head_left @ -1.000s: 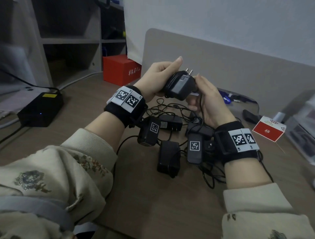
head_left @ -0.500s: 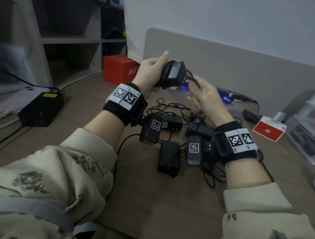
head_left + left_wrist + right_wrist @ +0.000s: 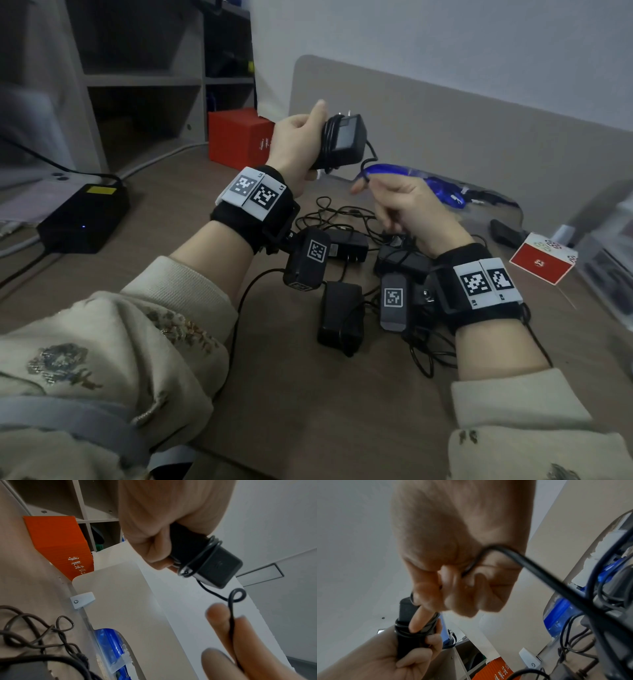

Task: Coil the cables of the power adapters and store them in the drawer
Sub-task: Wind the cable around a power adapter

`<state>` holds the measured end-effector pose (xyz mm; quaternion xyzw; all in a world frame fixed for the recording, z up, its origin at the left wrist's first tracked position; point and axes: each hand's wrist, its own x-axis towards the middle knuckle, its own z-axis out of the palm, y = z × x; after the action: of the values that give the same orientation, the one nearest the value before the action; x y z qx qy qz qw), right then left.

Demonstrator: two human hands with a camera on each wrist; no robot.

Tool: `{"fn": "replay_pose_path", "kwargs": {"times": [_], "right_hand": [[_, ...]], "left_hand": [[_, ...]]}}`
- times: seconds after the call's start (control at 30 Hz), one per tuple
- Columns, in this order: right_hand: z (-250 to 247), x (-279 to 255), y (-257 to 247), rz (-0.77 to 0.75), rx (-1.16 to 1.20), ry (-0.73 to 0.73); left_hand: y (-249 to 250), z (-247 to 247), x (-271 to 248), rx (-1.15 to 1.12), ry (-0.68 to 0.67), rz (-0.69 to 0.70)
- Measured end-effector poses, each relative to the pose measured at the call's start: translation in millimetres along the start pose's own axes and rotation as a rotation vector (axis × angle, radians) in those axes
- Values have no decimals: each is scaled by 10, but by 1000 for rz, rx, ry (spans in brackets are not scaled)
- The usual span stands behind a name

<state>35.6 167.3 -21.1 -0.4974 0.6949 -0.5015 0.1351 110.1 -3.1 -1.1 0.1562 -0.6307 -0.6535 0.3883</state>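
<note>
My left hand [image 3: 298,144] grips a black power adapter [image 3: 346,140] raised above the desk, prongs pointing up, with several turns of its thin black cable [image 3: 204,555] wound round the body. The free end of that cable [image 3: 368,161] loops down to my right hand [image 3: 400,202], which pinches it just below and right of the adapter. The right wrist view shows the cable [image 3: 530,563] running through the curled fingers [image 3: 457,582]. Other black adapters [image 3: 339,315] with tangled cables [image 3: 329,216] lie on the desk under my wrists. No drawer is in view.
A grey divider panel [image 3: 462,137] stands behind the desk. A red box [image 3: 239,137] sits at its left end and a black device [image 3: 82,219] further left. A blue packet [image 3: 435,185], a small red-and-white box [image 3: 544,260] and a clear bin [image 3: 613,260] lie right.
My left hand has lifted and turned the adapter so its prongs point up. My right hand has dropped away to the lower right, drawing out the cable end.
</note>
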Motion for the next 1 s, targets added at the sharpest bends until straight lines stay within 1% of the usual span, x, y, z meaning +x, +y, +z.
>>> {"fn": "replay_pose_path", "kwargs": {"times": [0.07, 0.1, 0.2, 0.27, 0.3, 0.33, 0.4, 0.5, 0.6, 0.67, 0.73, 0.8, 0.9, 0.93, 1.0], "right_hand": [[19, -15, -23, 6, 0, -105], [22, -15, -31, -2, -8, -130], [11, -28, -82, -25, -43, -152], [8, -37, -128, -10, -107, -156], [23, -31, -145, 7, -184, -160], [48, -20, -157, 28, -277, -165], [110, 9, -155, 68, -432, -171], [183, 56, -142, 106, -545, -176], [255, 74, -163, 122, -639, -218], [315, 70, -213, 132, -731, -276], [351, 59, -251, 166, -794, -318], [359, 49, -270, 181, -805, -343], [329, 47, -280, 82, -800, -357], [310, 50, -282, 44, -786, -337], [267, 59, -294, -13, -747, -251]], "left_hand": [[-24, -31, 36, 19, 63, -4], [-49, -53, 63, 52, 96, 12], [-116, -80, 109, 189, 156, 109], [-124, -63, 110, 227, 166, 129], [-123, -57, 118, 225, 167, 121], [-119, -54, 129, 202, 165, 96], [-103, -57, 136, 102, 147, 2], [-88, -54, 102, -21, 114, -122], [-99, 3, 55, -64, 95, -153], [-123, 54, 51, 41, 115, -90], [-161, 97, 45, 194, 139, 27], [-204, 129, 14, 335, 129, 145], [-241, 151, -66, 574, 69, 261], [-248, 151, -81, 645, 47, 282], [-241, 147, -97, 736, 5, 321]]}}
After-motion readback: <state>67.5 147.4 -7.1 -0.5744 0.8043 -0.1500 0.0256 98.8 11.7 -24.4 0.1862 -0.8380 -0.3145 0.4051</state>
